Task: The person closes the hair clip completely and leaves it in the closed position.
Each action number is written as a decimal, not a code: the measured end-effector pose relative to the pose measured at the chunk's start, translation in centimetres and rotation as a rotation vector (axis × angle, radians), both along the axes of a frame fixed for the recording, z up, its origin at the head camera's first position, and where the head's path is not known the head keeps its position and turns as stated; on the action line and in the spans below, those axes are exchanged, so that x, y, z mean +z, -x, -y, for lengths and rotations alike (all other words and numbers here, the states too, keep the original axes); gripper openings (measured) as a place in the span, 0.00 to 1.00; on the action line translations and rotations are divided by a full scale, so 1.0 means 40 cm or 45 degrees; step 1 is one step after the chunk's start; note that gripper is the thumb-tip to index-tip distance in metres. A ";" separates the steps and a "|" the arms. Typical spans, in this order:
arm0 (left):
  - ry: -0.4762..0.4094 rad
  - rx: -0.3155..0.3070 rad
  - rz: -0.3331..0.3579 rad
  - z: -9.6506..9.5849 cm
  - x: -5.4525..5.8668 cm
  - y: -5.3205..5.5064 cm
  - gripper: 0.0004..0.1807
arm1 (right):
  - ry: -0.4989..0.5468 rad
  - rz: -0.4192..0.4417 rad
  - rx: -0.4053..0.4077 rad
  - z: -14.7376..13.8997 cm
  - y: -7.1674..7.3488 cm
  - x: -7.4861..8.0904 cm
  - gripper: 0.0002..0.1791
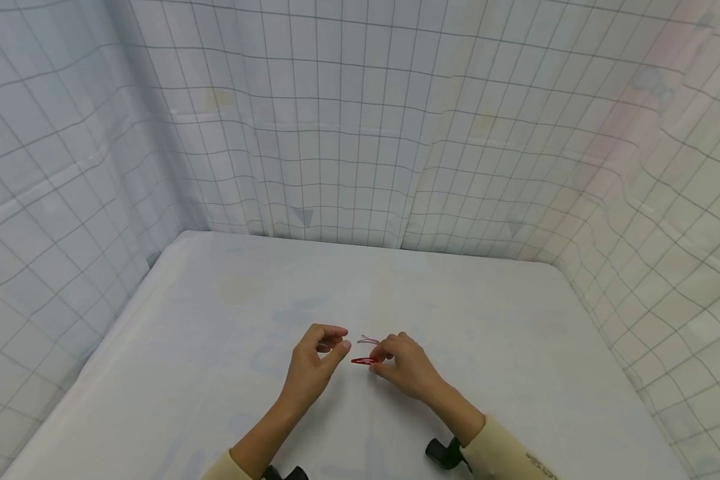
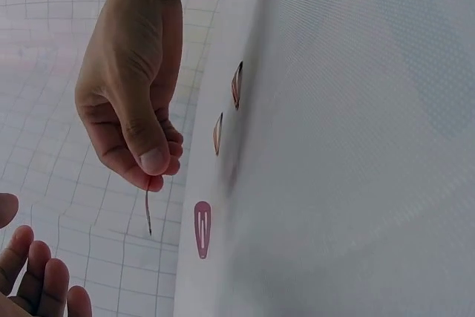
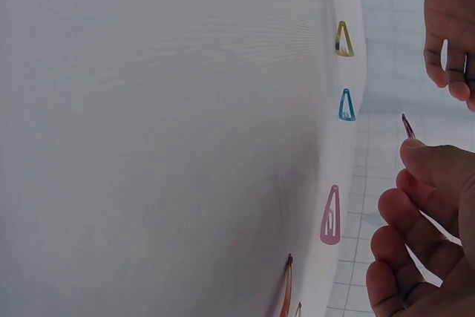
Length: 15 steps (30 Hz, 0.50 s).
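A red snap hair clip (image 1: 361,361) is pinched between the thumb and fingertips of my right hand (image 1: 405,367), held above the white table. Its slim edge (image 2: 148,209) shows below those fingers in the left wrist view. My left hand (image 1: 313,363) hovers just left of the clip, apart from it, with loosely bent fingers and nothing between them. A pink snap clip (image 2: 202,231) lies on the table beyond the hands. Near it are two brownish clips (image 2: 237,85), seen nearly edge-on.
In the right wrist view a yellow-green clip (image 3: 344,39) and a blue clip (image 3: 346,105) lie in line with the pink one. The white tabletop (image 1: 486,320) is enclosed by grid-patterned curtains (image 1: 348,133) at the back and sides. Dark wrist-camera mounts (image 1: 444,453) sit under the forearms.
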State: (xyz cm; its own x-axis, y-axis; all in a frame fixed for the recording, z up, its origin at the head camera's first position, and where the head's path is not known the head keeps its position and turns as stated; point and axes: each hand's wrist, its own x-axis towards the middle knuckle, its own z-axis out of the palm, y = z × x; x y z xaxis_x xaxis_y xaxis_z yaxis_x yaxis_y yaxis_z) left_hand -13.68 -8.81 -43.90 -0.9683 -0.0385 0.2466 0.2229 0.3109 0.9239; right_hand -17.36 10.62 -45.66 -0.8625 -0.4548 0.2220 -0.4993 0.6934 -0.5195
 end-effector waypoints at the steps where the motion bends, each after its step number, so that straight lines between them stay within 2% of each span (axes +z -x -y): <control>1: -0.004 0.000 0.002 0.001 0.000 0.000 0.09 | -0.016 0.016 0.000 0.000 0.002 -0.003 0.06; 9: -0.014 0.012 -0.008 0.005 0.007 -0.002 0.09 | -0.070 0.065 -0.007 0.002 0.007 -0.024 0.04; 15: -0.021 0.022 0.025 0.005 0.010 -0.004 0.09 | -0.101 0.123 -0.009 0.000 0.009 -0.037 0.04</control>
